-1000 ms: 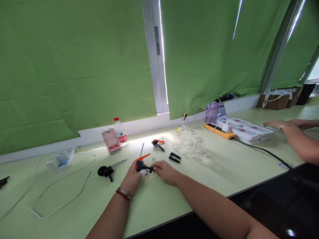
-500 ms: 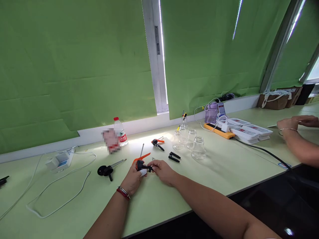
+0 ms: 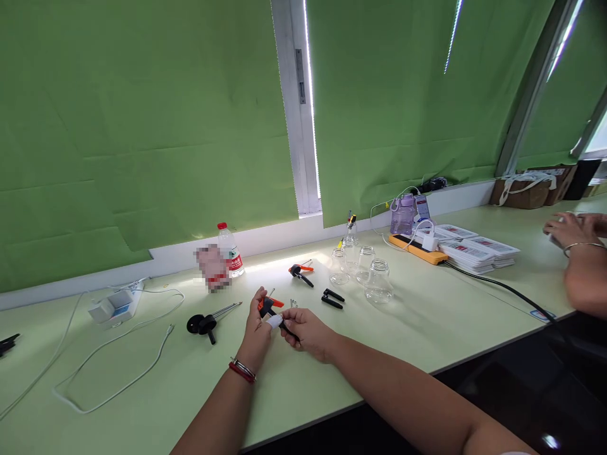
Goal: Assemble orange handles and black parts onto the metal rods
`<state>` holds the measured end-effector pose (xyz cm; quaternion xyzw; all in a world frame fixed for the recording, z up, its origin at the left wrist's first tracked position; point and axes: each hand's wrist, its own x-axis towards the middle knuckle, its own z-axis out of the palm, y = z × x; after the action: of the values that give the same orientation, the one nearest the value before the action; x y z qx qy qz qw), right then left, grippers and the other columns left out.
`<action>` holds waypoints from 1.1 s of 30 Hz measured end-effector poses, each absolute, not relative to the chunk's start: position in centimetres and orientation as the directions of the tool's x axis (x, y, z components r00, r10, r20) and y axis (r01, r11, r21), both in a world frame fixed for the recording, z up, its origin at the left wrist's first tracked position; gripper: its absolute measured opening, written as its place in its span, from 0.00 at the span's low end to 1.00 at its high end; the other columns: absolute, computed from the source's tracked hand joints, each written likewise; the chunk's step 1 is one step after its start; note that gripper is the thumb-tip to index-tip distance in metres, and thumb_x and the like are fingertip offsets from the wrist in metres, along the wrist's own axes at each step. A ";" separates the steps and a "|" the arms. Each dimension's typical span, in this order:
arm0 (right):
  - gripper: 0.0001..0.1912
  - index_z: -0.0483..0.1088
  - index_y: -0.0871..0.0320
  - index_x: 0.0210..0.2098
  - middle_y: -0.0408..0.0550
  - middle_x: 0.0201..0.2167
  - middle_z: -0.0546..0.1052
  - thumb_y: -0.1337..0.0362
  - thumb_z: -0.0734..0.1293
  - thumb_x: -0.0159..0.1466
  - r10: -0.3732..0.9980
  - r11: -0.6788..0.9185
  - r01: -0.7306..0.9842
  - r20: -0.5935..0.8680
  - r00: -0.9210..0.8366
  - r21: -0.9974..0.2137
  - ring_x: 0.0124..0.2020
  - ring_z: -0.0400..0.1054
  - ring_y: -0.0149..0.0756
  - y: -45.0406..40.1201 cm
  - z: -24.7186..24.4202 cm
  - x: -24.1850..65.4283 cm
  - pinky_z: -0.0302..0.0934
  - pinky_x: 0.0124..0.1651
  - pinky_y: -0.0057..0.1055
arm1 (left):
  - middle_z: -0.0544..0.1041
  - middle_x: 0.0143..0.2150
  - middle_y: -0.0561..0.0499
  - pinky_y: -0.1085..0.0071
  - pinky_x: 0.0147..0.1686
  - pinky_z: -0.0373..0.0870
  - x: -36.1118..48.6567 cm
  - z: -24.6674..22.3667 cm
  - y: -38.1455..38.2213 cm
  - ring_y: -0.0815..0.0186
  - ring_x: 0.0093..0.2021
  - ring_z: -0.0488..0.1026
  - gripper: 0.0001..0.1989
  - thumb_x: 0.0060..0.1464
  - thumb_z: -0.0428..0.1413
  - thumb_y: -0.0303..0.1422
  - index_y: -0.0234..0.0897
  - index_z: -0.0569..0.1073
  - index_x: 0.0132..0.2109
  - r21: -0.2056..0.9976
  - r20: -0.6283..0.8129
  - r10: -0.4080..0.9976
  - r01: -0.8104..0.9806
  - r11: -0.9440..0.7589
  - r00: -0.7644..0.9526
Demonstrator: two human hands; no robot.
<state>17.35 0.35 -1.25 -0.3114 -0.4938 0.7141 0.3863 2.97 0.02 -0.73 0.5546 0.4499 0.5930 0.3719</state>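
My left hand, a white wrap on its thumb, is closed around a black and orange part with a thin metal rod. My right hand pinches the black handle of this part from the other side. Just beyond my fingers lie a few small metal pins or screws. Two loose black handles rest to the right of them. A similar black and orange part lies farther back, and black parts with metal rods lie left of my left hand.
Several clear glass jars stand right of centre. A plastic water bottle stands at the back. White cables cross the left side of the table. An orange power strip and stacked cards lie at right, near another person's hands.
The black and orange part has turned in my hands, its handle now angling down toward me. My right hand has shifted slightly lower. The other person's hands have moved right.
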 end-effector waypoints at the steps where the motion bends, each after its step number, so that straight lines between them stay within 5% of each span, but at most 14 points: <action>1: 0.13 0.67 0.59 0.37 0.38 0.21 0.66 0.58 0.68 0.56 0.854 -0.227 -0.269 -0.059 -0.518 -0.936 0.18 0.54 0.21 0.4 -1.2 17.4 0.44 0.22 0.23 | 0.60 0.62 0.46 0.62 0.57 0.56 3.2 -0.6 -0.2 0.56 0.63 0.55 0.32 0.40 0.57 0.24 0.44 0.64 0.55 0.935 0.351 0.931 0.090 -0.343 -0.103; 8: 0.16 0.69 0.60 0.36 0.36 0.17 0.63 0.57 0.71 0.52 0.839 -0.293 -0.400 -0.033 -0.543 -0.868 0.16 0.50 0.21 1.0 -1.8 17.8 0.42 0.21 0.23 | 0.52 0.65 0.41 0.56 0.61 0.49 4.1 0.4 -1.3 0.51 0.65 0.50 0.46 0.32 0.64 0.25 0.42 0.56 0.60 0.861 0.448 0.894 0.262 -0.436 0.016; 15: 0.19 0.70 0.62 0.36 0.41 0.20 0.69 0.55 0.73 0.50 0.807 -0.330 -0.427 -0.016 -0.591 -0.842 0.18 0.55 0.23 1.3 -1.9 18.0 0.46 0.23 0.25 | 0.60 0.60 0.43 0.55 0.59 0.50 4.1 0.4 -1.3 0.46 0.61 0.57 0.51 0.21 0.66 0.23 0.45 0.61 0.59 0.811 0.536 0.843 0.251 -0.529 0.043; 26: 0.16 0.71 0.65 0.36 0.42 0.20 0.68 0.60 0.73 0.53 0.755 -0.389 -0.478 0.026 -0.656 -0.787 0.21 0.58 0.25 1.1 -1.3 18.5 0.53 0.30 0.27 | 0.53 0.64 0.37 0.50 0.62 0.43 4.6 0.0 -1.3 0.43 0.65 0.45 0.54 0.26 0.63 0.25 0.37 0.53 0.65 0.680 0.591 0.800 0.469 -0.564 0.107; 33: 0.16 0.68 0.62 0.36 0.41 0.20 0.68 0.59 0.72 0.54 0.728 -0.414 -0.477 0.033 -0.685 -0.776 0.20 0.58 0.24 1.1 -1.1 18.5 0.52 0.28 0.26 | 0.51 0.64 0.34 0.47 0.60 0.47 4.7 -0.4 -1.3 0.39 0.64 0.45 0.57 0.26 0.64 0.30 0.33 0.50 0.66 0.556 0.626 0.760 0.582 -0.593 0.176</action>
<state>18.47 1.12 -1.08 -0.1568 -0.4002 0.8260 0.3646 4.73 -1.31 -0.44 0.7607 0.4408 0.4668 0.0952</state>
